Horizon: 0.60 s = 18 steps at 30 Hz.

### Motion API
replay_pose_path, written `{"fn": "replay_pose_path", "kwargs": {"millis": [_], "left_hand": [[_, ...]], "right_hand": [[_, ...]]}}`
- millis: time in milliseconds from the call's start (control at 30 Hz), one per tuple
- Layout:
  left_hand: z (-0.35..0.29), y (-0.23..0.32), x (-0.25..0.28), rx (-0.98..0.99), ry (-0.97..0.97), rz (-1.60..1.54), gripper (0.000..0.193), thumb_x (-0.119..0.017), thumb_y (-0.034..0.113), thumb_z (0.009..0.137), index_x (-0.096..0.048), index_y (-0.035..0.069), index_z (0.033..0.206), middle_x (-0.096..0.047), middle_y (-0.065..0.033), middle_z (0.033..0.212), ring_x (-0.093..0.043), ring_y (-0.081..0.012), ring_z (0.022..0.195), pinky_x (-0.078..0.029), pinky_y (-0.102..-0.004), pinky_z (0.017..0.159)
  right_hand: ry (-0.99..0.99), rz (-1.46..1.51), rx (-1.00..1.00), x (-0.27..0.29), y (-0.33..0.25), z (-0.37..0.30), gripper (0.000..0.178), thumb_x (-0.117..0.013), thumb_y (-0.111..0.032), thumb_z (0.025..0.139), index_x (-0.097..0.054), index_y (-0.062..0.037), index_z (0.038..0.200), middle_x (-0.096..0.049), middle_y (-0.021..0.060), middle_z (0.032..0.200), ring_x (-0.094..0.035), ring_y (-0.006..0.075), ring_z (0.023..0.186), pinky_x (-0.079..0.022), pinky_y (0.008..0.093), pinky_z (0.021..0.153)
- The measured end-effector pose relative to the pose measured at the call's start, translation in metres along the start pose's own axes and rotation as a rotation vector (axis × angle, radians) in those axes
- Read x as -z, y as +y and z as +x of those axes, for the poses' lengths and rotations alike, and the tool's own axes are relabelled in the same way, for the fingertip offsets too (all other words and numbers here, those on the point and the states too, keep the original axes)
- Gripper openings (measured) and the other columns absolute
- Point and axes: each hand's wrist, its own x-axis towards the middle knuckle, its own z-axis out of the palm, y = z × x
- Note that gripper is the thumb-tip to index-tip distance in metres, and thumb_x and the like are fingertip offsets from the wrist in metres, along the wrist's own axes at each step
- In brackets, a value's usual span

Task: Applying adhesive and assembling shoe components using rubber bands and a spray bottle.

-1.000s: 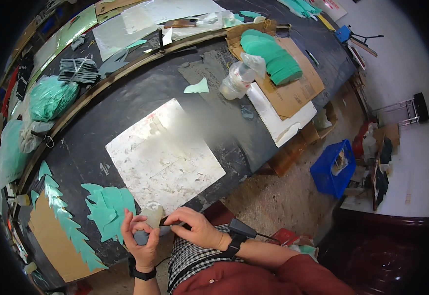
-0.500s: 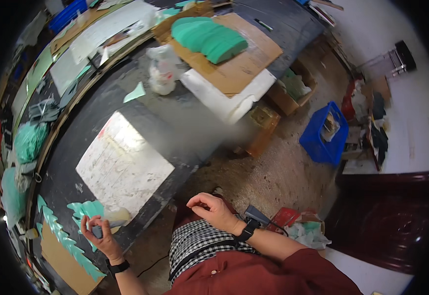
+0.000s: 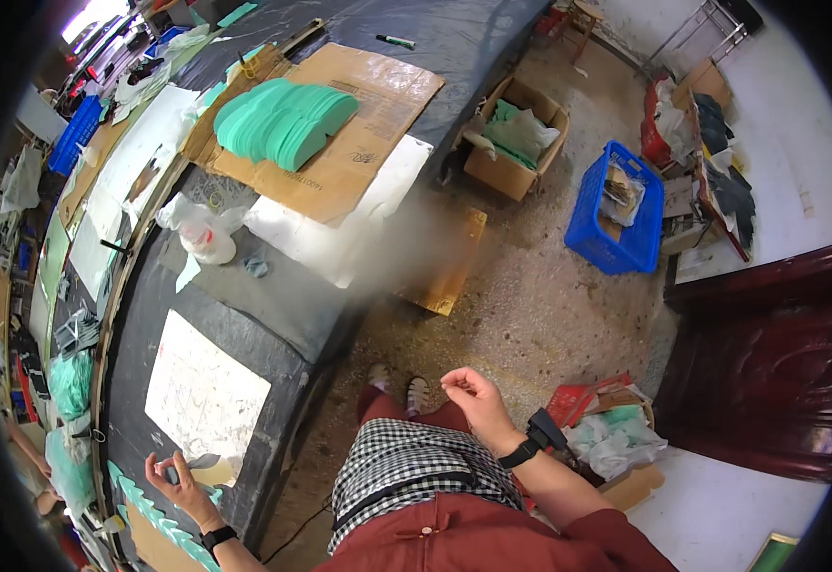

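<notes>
My left hand (image 3: pixel 183 492) is at the lower left, over the table's near end. Its fingers are closed round a flat tool with a grey handle and a pale broad end (image 3: pixel 214 471), whose exact kind I cannot make out. Under the tool lies a stained white sheet (image 3: pixel 208 386). Just beside that hand, a row of overlapping green pieces (image 3: pixel 161 522) rests on cardboard. My right hand (image 3: pixel 481 408) hovers in front of my checked apron (image 3: pixel 416 462), fingers curled in toward the thumb, with nothing visible in them.
A stack of green pieces (image 3: pixel 283 124) lies on cardboard (image 3: pixel 378 86) at the table's far part. A white plastic bag (image 3: pixel 202 232) stands nearer. On the floor are a cardboard box (image 3: pixel 507 172), a blue crate (image 3: pixel 616 238) and a bag-filled box (image 3: pixel 616 439).
The view has swung right, so the table and its things sit farther left. The left hand still holds the flat tool; the right hand stays raised before the apron.
</notes>
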Motion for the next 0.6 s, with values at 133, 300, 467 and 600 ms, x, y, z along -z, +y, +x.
{"fn": "replay_pose_path", "kwargs": {"millis": [133,300,467,600], "left_hand": [[0.005,0.076,-0.052,-0.074,-0.104,0.014,0.045,-0.063,0.006,0.098,-0.045,0.009,0.139,-0.049,-0.0017,0.108,-0.048,-0.0093,0.098,-0.041,-0.0258,0.095],[0.021,0.166,-0.163,-0.169,-0.247,-0.224,0.048,-0.063,0.002,0.096,-0.042,0.005,0.139,-0.053,-0.0037,0.109,-0.054,-0.0137,0.105,-0.032,-0.0413,0.116],[0.026,0.24,-0.292,-0.055,-0.347,-0.527,0.048,-0.065,0.004,0.096,-0.044,0.009,0.138,-0.053,-0.0031,0.108,-0.053,-0.0099,0.103,-0.044,-0.0288,0.1],[0.03,0.272,-0.368,-0.044,-0.397,-0.593,0.047,-0.065,0.009,0.097,-0.043,0.012,0.139,-0.061,-0.0027,0.101,-0.06,-0.0117,0.095,-0.047,-0.027,0.086]], "right_hand": [[0.096,-0.017,0.016,0.025,-0.01,0.026,0.014,-0.06,-0.007,0.094,-0.066,-0.0028,0.106,-0.068,0.002,0.099,-0.063,0.0107,0.094,-0.049,0.0256,0.087],[0.196,-0.03,-0.029,0.07,0.005,0.056,0.016,-0.062,-0.008,0.093,-0.065,-0.0026,0.108,-0.067,0.0023,0.099,-0.062,0.0108,0.091,-0.049,0.0256,0.082],[0.373,0.017,-0.162,0.146,0.036,0.05,0.02,-0.062,-0.01,0.093,-0.063,-0.0028,0.112,-0.066,0.0029,0.1,-0.06,0.0122,0.087,-0.049,0.0252,0.075],[0.549,-0.141,-0.408,0.217,0.094,0.009,0.017,-0.063,-0.008,0.092,-0.065,-0.0048,0.108,-0.064,0.0014,0.094,-0.058,0.0097,0.084,-0.048,0.026,0.07]]}}
